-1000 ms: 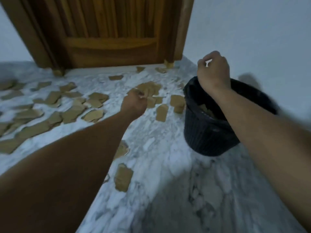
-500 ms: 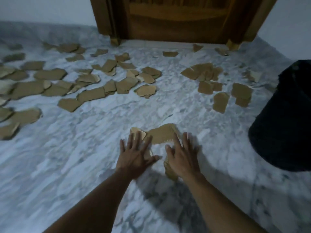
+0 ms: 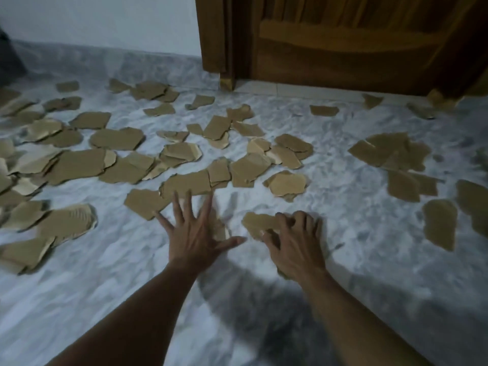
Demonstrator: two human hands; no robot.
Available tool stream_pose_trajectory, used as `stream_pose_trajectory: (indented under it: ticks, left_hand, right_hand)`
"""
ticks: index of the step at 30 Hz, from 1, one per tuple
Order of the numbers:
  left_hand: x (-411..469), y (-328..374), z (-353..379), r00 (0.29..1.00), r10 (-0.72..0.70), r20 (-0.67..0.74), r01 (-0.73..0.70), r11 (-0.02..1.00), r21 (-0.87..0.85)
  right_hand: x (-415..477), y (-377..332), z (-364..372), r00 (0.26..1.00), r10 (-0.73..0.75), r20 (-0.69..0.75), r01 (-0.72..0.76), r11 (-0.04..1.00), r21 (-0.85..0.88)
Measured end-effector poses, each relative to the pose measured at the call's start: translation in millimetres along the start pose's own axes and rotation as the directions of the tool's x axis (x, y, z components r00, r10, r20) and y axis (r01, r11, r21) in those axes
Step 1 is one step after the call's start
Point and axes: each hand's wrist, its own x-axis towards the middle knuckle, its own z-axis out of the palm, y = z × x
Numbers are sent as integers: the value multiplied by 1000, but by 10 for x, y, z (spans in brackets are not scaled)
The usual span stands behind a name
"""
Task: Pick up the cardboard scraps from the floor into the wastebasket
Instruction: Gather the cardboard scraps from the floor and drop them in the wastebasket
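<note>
Several brown cardboard scraps [image 3: 184,184] lie scattered over the white marble floor [image 3: 132,273], thickest at the left and middle. My left hand [image 3: 195,233] is spread flat, fingers apart, its fingertips touching the near edge of a scrap, with another piece partly hidden under the palm. My right hand [image 3: 295,244] has its fingers curled around a cardboard scrap [image 3: 260,223] that sticks out to the left of the knuckles. The wastebasket is out of view.
A closed wooden door [image 3: 356,40] and its frame stand at the back right. A pale wall [image 3: 100,22] runs along the back left. More scraps [image 3: 439,223] lie at the right edge. A dark object [image 3: 8,56] shows at the far left.
The view has swung left, so the black wastebasket has left the frame. Both hands have moved forward over the floor; the right hand has curled on a scrap and the left has spread wider.
</note>
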Motion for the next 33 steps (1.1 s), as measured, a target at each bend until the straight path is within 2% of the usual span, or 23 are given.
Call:
stream_pose_trajectory:
  ticks: [3,6,10,14,16,18,21,25,27,30,32,33]
  left_hand:
    - [416,-353,-84,988,-151,-18,149,985,-85]
    - [682,-481,-124,964,-263,49,267,941,-206]
    - [881,-183,-31,982,-168,81,175,982,-76]
    - [1027,7,55,996,-84,2,84,991,-108]
    - [1055,2,92,1000,-24,12,25,994,-106]
    - [1061,-13,119,999,29,20,-27,992,-120]
    - [1058,-13,99,998,63,3,-62,991,-116]
    - [1075,-1,83,999,51,-5,-51,990,-128]
    - [1084,11,88,1000,19,-12,-21,989,-148]
    - [1084,22,96,998,-57,11,58,982,-179]
    - [1099,26,101,996,-85,29,89,978,-186]
    - [1102,16,101,995,-90,34,95,980,-176]
  right_hand:
    - [355,-214,33,994,-39,-102,40,999,7]
    - [597,-307,62,990,-49,-135,52,998,22]
    - [986,-185,44,994,101,-39,-101,995,0]
    - [1488,-54,57,970,235,57,-237,970,47]
    - [1677,-93,142,944,303,126,-314,947,72]
    - [1741,-208,210,952,304,40,-306,949,78]
    - [1792,-360,198,968,214,-132,-206,976,70]
    - [2180,-284,86,948,246,-204,-229,968,105]
    - [2539,-139,50,932,327,-156,-305,941,148]
    - [3072,91,-1,876,479,60,-481,855,195]
    - [3269,78,-44,869,443,218,-483,856,184]
    - [3300,-7,-39,885,372,281,-426,889,167]
